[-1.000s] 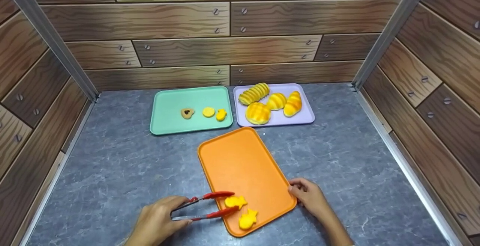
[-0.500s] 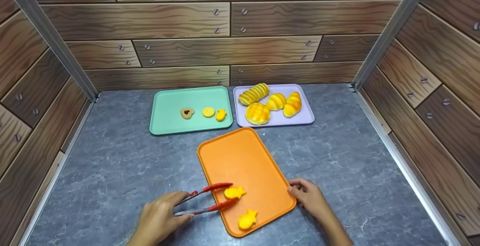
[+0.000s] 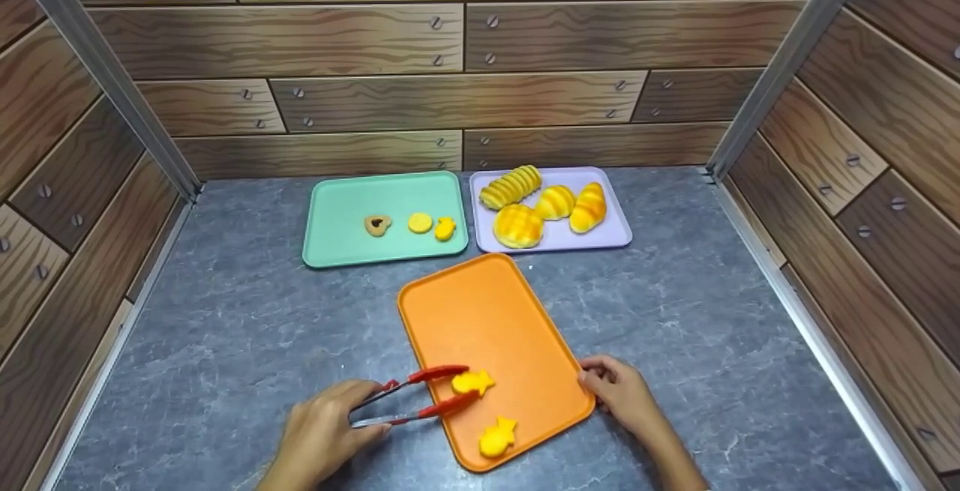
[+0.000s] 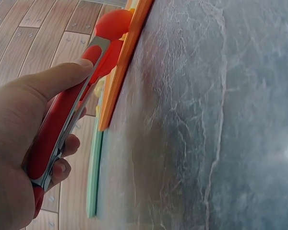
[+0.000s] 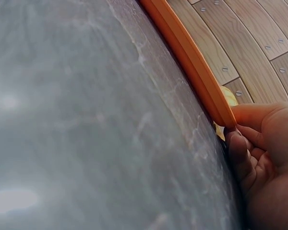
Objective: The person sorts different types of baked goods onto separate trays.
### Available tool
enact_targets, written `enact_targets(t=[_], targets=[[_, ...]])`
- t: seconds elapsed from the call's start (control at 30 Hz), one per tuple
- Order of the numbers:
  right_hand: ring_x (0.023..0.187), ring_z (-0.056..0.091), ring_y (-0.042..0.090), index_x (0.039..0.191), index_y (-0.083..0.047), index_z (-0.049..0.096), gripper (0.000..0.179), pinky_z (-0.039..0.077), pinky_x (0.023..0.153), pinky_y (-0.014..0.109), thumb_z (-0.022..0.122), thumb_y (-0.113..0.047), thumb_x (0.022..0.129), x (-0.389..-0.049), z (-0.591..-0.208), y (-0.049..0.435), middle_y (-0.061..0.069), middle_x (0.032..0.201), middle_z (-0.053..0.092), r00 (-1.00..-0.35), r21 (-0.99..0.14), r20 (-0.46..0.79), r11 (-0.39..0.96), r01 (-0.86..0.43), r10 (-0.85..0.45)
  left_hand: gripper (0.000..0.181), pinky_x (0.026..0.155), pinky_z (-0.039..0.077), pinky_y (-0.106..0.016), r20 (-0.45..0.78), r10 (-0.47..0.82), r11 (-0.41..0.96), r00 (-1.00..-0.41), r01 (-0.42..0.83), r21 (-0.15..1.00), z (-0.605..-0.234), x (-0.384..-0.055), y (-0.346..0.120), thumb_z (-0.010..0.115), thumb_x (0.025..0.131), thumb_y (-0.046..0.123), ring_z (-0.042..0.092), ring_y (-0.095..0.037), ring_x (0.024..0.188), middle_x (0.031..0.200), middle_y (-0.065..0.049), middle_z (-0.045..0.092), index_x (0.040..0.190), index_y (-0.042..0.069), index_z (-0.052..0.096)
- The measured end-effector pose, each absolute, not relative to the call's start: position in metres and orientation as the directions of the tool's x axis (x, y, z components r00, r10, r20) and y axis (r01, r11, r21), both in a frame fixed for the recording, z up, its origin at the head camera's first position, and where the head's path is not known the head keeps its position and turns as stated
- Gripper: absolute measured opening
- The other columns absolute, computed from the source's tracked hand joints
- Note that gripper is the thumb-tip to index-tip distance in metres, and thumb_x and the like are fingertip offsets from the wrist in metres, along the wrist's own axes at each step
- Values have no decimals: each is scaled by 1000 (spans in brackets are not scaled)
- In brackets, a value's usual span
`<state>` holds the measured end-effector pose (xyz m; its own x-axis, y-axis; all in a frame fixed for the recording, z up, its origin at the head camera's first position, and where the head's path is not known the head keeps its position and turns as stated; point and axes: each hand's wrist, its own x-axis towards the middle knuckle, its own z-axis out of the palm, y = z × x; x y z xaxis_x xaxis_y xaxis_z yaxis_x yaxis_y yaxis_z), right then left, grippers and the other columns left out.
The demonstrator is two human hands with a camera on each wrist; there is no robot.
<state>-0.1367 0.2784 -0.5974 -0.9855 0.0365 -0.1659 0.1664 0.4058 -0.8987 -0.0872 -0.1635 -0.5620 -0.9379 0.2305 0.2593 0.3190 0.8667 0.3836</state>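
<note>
My left hand [image 3: 319,425] grips tongs [image 3: 441,373] with red tips and metal arms, held low over the left rim of the orange tray [image 3: 480,318]. Between the two tips lies a yellow fish-shaped piece [image 3: 472,382], tail to the right. A second yellow fish-shaped piece [image 3: 496,440] rests near the tray's front corner. In the left wrist view, the thumb lies along the red handle of the tongs [image 4: 55,129]. On the tray's right side, my right hand [image 3: 621,395] pinches the rim; the right wrist view has thumb and fingers [image 5: 237,148] at the tray's corner.
A green tray [image 3: 345,206] at the back left bears a heart-shaped cookie [image 3: 376,226], a round yellow piece [image 3: 420,223] and a small fish shape [image 3: 445,229]. Beside it, a lilac tray [image 3: 611,232] carries several breads [image 3: 517,226]. Wood-patterned walls [image 3: 367,41] enclose the table.
The tongs and the fish-shaped piece between their tips have shifted a little away from me along the tray, mostly in the first half second. The right hand and the tray stay in place.
</note>
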Motion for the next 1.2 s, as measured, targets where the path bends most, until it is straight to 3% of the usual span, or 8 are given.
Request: enact_targets(t=[0.5,0.73,1.03,1.2], targets=[[56,51,9,113,1,70,29,46,50,23,75,-17,91,-137,-597,280,3,81,60,-987,-907,-162,392,154,13,45,70,55,-34,279,204,851,-938,311,423,-564,-92,-162,88,70,46,69,-5,92,106,20,71,111,34,73],[55,50,8,112,3,70,24,44,50,22,72,-10,92,-134,-591,276,3,80,59,-986,-901,-164,402,163,32,46,71,54,-35,268,179,848,-947,286,446,-566,-99,-161,90,69,42,69,-6,93,106,21,71,112,36,73],[55,49,8,111,1,71,24,43,49,21,73,-11,91,-134,-592,276,3,79,59,-986,-907,-164,387,166,41,53,84,54,-50,103,178,852,-979,206,482,-557,-115,-159,87,73,48,69,-17,108,119,11,71,120,29,72],[55,50,9,111,0,71,27,45,50,23,75,-16,90,-136,-598,279,3,80,60,-989,-909,-147,390,143,19,49,84,54,-50,117,185,857,-976,219,467,-557,-119,-160,86,73,46,70,-17,109,118,11,72,118,30,73]])
